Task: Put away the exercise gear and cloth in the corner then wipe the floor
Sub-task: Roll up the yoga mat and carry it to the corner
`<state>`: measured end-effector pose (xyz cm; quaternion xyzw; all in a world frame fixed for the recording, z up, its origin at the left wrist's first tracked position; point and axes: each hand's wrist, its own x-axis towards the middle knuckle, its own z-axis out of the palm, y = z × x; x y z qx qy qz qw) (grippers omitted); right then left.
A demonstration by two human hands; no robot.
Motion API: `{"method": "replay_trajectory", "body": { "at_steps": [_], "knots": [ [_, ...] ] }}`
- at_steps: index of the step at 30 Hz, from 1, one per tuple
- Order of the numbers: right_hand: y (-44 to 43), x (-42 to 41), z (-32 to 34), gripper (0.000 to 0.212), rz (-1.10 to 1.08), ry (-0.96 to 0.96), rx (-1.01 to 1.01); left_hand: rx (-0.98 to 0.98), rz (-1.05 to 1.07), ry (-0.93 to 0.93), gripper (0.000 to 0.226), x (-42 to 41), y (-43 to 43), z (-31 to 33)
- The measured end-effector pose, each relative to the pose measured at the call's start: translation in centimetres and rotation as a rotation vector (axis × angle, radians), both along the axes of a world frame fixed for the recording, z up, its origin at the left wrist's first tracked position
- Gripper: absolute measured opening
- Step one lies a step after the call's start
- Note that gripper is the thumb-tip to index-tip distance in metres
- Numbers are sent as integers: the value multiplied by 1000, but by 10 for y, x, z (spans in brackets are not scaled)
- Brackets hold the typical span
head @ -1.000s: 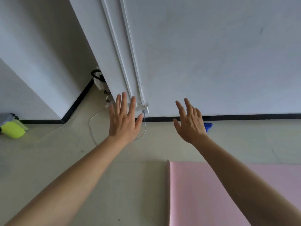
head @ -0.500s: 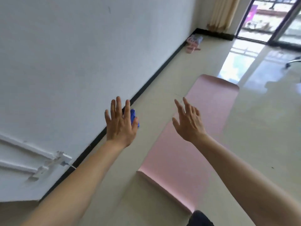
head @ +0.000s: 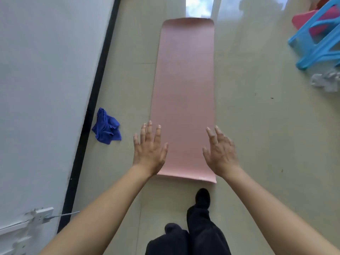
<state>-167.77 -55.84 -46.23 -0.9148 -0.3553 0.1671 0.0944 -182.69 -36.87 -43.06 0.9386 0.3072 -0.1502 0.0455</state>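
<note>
A long pink exercise mat [head: 185,85] lies flat on the beige floor, running away from me. A crumpled blue cloth [head: 106,127] rests on the floor to its left, near the black skirting of the white wall. My left hand [head: 149,148] hovers over the mat's near left edge, fingers spread, holding nothing. Over the near right edge my right hand [head: 220,151] is held out the same way, empty. My dark-trousered legs and feet [head: 200,218] stand just short of the mat's near end.
A white wall with black skirting [head: 92,100] runs along the left. A socket with a cable [head: 44,214] sits low on it. At the right stand a blue plastic stool [head: 320,39] with something pink-red behind it, and a white object [head: 325,81].
The view has swung from the wall and corner round to look down along the mat. Both hands stay out in front, open and empty, now over the mat's near end.
</note>
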Motion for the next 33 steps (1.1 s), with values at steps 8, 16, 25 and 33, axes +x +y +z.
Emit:
{"method": "replay_trajectory", "body": {
  "at_steps": [8,16,25,33],
  "knots": [
    [-18,-42,-225,69,-66,247,-172,-218,-82,211,68,-8,-26,-239],
    [-27,-140,-474,65,-96,372,-304,-327,-229,364,63,-91,-53,-502],
    [-14,-162,-623,87,43,238,-321,-210,-299,297,90,-137,-49,-662],
    [24,-101,-664,107,180,87,-400,-113,-381,121,91,-64,9,-715]
  ]
}}
